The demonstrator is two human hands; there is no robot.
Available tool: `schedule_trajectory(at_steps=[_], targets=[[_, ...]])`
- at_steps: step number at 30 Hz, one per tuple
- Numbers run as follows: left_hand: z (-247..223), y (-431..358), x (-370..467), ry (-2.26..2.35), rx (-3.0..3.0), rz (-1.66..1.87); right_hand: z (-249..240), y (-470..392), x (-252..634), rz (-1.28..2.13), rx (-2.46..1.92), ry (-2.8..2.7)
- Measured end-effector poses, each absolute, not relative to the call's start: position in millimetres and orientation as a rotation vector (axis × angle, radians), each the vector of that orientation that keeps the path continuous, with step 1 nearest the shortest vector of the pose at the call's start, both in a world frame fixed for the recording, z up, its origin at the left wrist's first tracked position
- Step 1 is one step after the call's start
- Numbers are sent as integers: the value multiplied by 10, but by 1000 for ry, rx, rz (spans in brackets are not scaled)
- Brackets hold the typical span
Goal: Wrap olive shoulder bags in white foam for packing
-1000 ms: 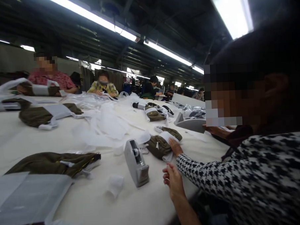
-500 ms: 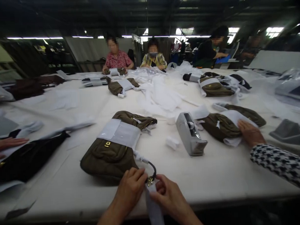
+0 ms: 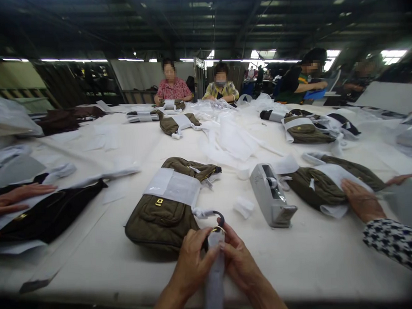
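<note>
An olive-brown bag (image 3: 157, 225) lies in front of me, with a white paper band (image 3: 173, 185) around its middle. Its dark strap (image 3: 219, 215), partly wrapped in white, runs toward me to gold-coloured hardware (image 3: 216, 229). My left hand (image 3: 195, 257) pinches a white wrapping strip (image 3: 214, 275) just below that hardware, thumb on top. From the other side my right hand (image 3: 239, 258) closes on the same strip, its fingers by the strap end. The strip hangs down over the table's near edge.
A grey tape dispenser (image 3: 272, 197) and a crumpled white scrap (image 3: 244, 207) lie right of the bag. Co-workers' hands rest on a black bag (image 3: 55, 218) at left and another olive bag (image 3: 316, 186) at right. More bags and white sheets (image 3: 235, 137) lie farther back.
My left thumb has come over the white strip, and both hands now close together on it at the hardware. The whole view has shifted slightly.
</note>
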State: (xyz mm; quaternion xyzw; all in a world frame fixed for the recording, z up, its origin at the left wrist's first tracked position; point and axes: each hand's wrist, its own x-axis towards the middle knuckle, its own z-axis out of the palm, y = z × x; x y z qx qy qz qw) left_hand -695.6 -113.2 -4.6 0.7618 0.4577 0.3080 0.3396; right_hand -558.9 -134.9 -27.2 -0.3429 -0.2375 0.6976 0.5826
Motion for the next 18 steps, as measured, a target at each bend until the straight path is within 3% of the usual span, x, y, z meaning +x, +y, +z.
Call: schedule_trajectory(at_steps=[9, 14, 18], targets=[[-60, -1093, -7089, 1279, 2025, 765, -91, -1151, -5411, 1547, -1046, -1110], [-110, -1110, -7089, 1342, 1894, 921, -59, -980, -5515, 1643, -975, -866], [-139, -1275, -7065, 1676, 1758, 1138, -85, -982, -5627, 1643, -904, -724]])
